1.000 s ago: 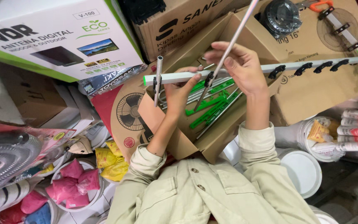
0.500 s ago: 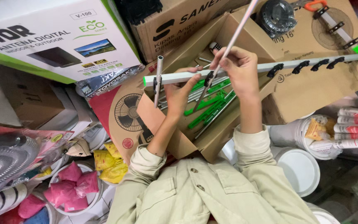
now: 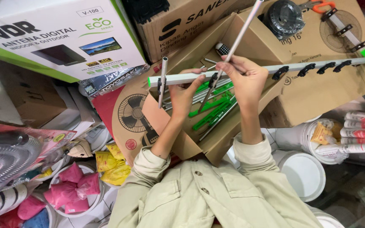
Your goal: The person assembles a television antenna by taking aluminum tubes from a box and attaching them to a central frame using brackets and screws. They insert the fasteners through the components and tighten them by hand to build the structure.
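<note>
A long white antenna boom with a green end cap and several black clips stretches across the view. My left hand grips it from below, near a short metal rod clipped across it. My right hand pinches a thin silver rod that crosses the boom at a black clip. Beneath both hands an open cardboard box holds several more silver rods with green fittings.
A white and green antenna carton lies at the upper left, brown fan cartons behind and to the right. White buckets stand at the right; pink packets in a bowl and a wire fan grille at the left.
My right hand has tilted the thin silver rod slightly against the boom. The boom and my left hand stay almost where they were.
</note>
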